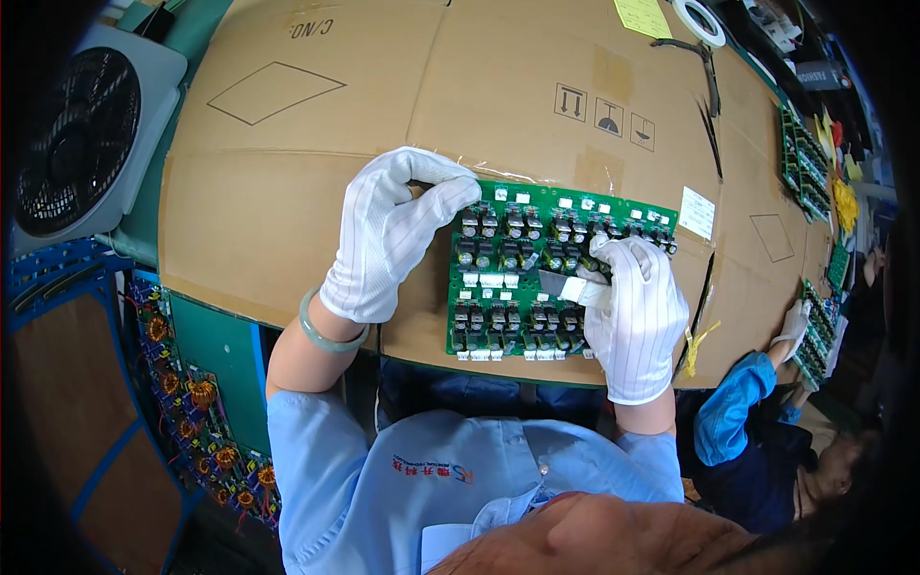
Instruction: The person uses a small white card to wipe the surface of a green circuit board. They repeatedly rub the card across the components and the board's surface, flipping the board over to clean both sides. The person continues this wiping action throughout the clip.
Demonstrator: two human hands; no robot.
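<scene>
A green circuit board (527,287), crowded with rows of black components, capacitors and white connectors, lies on the cardboard in front of me. My left hand (391,225), in a white striped glove, pinches the board's far left corner between thumb and fingers. Over the board's right part, my right hand (634,311), gloved too, is closed around a flat grey blade (553,283) with a white wrapped end. The blade points left, low over the middle rows; whether it touches the board I cannot tell. My right fingers hide some components beneath them.
Flattened cardboard (287,182) covers the table. A grey fan (86,134) stands at the far left, above boards with copper coils (201,393). A tape roll (700,21) and a paper label (698,213) lie rightward. At right, a co-worker's gloved hand (793,324) holds another board (817,335).
</scene>
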